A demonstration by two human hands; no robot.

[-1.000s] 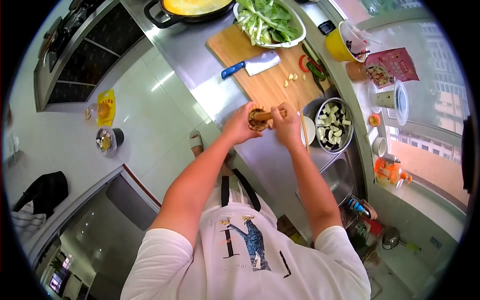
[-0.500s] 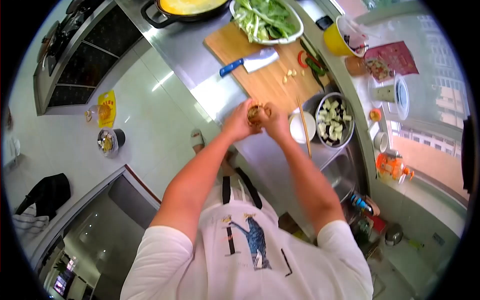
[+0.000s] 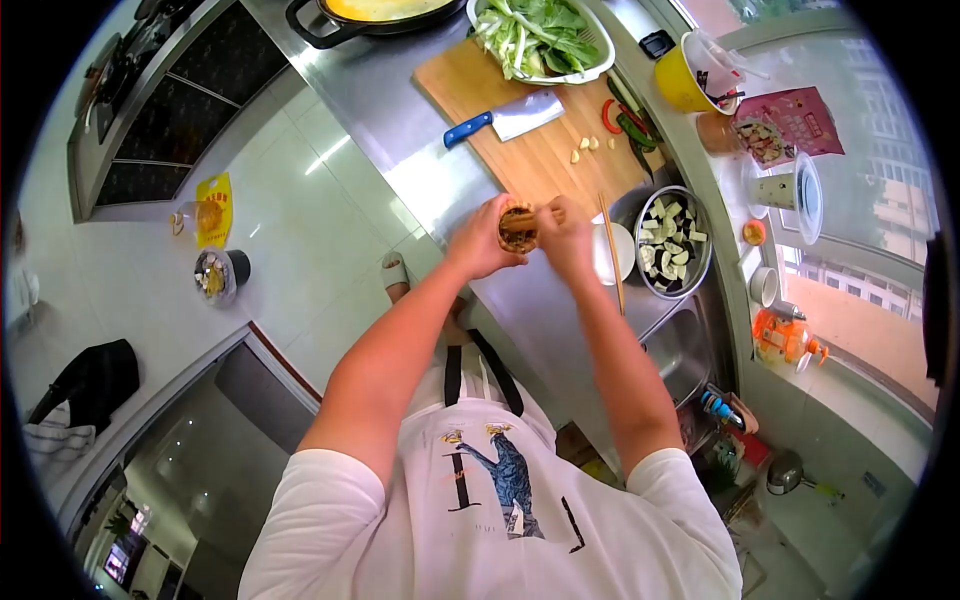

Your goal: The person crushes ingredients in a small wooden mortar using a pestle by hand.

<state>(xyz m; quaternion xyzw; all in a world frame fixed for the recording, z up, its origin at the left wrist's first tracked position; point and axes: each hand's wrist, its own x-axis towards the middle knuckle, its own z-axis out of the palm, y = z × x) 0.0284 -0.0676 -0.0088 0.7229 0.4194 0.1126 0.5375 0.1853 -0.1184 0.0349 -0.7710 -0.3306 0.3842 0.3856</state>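
In the head view, the left hand (image 3: 482, 242) is curled around the side of a small wooden cup (image 3: 518, 247), its open mouth turned up toward the camera. The right hand (image 3: 566, 238) is closed around the end of a wooden stick (image 3: 520, 224), whose other end is inside the cup. The cup is at the near end of the cutting board (image 3: 530, 172), by the counter's edge. On the board lie a knife (image 3: 508, 118) with a blue handle, garlic cloves (image 3: 584, 144) and peppers (image 3: 632, 128). Right of the right hand, chopsticks (image 3: 612, 250) rest across a white dish (image 3: 626, 256), just beside a metal bowl (image 3: 711, 243) of cut eggplant (image 3: 665, 265).
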